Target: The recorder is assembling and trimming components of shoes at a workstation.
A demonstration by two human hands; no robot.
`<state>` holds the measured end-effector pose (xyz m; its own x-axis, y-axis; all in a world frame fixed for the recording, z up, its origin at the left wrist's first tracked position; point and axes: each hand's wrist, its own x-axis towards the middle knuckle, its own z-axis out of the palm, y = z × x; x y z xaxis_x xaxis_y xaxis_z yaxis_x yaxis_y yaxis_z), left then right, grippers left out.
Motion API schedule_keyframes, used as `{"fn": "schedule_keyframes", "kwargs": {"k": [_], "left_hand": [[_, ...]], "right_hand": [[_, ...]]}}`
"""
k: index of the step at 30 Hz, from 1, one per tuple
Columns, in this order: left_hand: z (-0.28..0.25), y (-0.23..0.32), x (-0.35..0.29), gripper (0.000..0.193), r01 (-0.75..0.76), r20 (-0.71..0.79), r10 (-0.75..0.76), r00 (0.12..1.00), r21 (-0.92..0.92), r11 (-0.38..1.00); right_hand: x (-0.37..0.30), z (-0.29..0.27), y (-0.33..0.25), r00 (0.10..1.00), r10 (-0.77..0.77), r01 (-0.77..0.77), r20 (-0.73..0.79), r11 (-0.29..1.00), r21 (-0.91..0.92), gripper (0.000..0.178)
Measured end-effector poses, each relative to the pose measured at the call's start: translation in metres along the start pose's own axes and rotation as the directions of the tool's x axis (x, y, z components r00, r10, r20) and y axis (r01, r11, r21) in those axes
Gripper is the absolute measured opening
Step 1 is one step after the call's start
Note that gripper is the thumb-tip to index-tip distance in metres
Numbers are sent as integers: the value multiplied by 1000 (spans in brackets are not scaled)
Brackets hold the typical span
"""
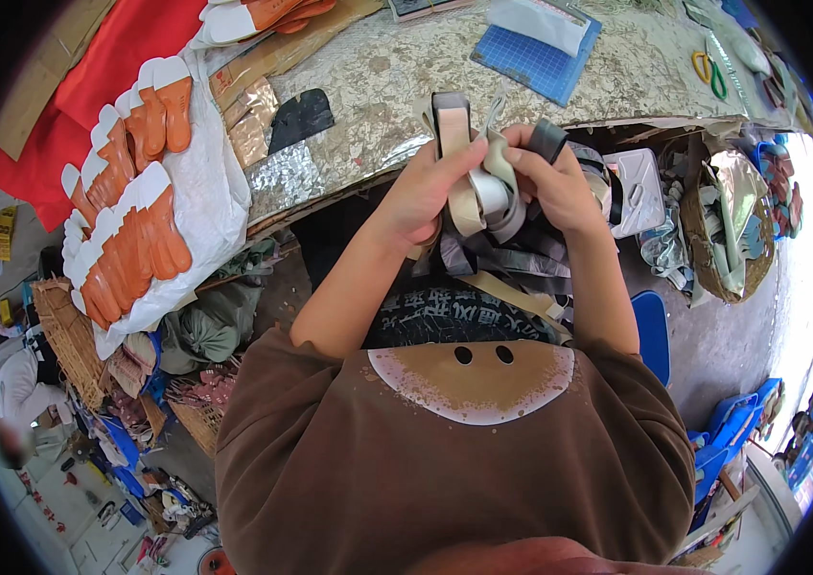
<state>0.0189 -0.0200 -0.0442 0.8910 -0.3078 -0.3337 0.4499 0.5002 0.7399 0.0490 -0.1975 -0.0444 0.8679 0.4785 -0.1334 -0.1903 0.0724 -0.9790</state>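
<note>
At the near edge of the worn bench (378,91), both hands are on a bunch of fabric strips. My left hand (423,192) is closed around looped strips, its thumb pressing on a beige strip (465,206). Fingers of my right hand (556,184) pinch a pale, twisted strip (499,156) beside it. A dark grey strip (548,140) curls up over the right fingers. Between the hands, a white and grey loop (495,196) hangs down. Below them, more grey and beige strips (522,261) lie over my lap, where a dark printed cloth (454,311) also shows.
Orange-and-white shoe pieces (138,235) lie in rows on white sheeting at the left. A blue gridded mat (531,62) and scissors (710,74) lie on the bench. A sack of scraps (732,220) and a blue chair (651,331) stand right; a woven basket (66,335) stands left.
</note>
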Motion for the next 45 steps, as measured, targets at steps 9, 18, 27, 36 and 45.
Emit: {"fn": "schedule_keyframes", "kwargs": {"k": [9, 18, 27, 36, 45], "left_hand": [[-7, -6, -1, 30, 39, 92, -23, 996, -174, 984], [-7, -7, -1, 33, 12, 97, -2, 995, -98, 995], [11, 0, -3, 26, 5, 70, -4, 998, -15, 1000], [10, -14, -1, 29, -124, -139, 261, 955, 613, 780], [6, -18, 11, 31, -187, -51, 283, 958, 640, 745]], "right_hand": [[0, -2, 9, 993, 114, -102, -17, 938, 330, 21], [1, -8, 18, 994, 77, -103, 80, 904, 414, 24], [-6, 3, 15, 993, 61, -11, -105, 904, 428, 17], [-10, 20, 6, 940, -220, 175, -261, 967, -184, 21], [-4, 9, 4, 962, -178, 134, -206, 968, -212, 16]]}}
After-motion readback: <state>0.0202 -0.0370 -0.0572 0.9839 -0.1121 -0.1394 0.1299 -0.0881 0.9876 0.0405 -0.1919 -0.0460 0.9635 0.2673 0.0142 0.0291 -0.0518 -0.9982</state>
